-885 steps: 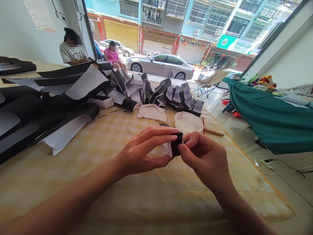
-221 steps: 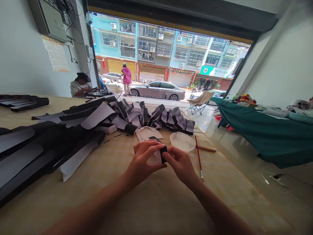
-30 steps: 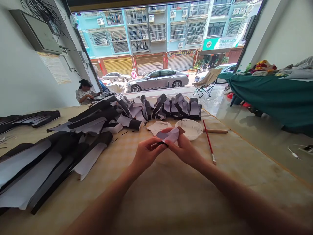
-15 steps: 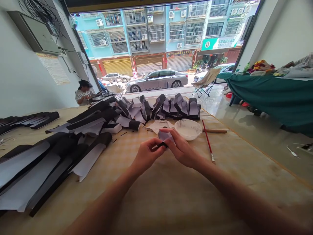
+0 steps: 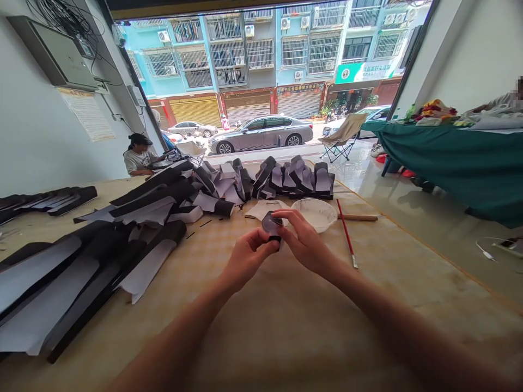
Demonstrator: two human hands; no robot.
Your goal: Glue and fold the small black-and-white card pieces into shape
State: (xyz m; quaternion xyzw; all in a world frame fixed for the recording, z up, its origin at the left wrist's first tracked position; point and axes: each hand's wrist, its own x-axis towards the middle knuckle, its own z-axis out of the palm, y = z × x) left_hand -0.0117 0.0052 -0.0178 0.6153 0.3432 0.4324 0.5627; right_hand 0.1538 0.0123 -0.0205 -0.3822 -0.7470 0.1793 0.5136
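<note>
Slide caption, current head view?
Left hand and right hand hold a small black-and-grey piece; white bowl and red-handled brush lie nearby.

A bare left hand (image 5: 251,253) and bare right hand (image 5: 305,244) hold a small black-and-white folded piece (image 5: 271,222) above the yellow-checked desk (image 5: 265,326), near a round white bowl (image 5: 321,209), slim red-handled brush (image 5: 346,233) and light-brown wooden stick (image 5: 360,217).

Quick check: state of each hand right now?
Left hand: closed, pinching the lower end of a small black-and-white, paper-like piece.
Right hand: curled, fingers against that piece; whether it grips cannot be told.
</note>
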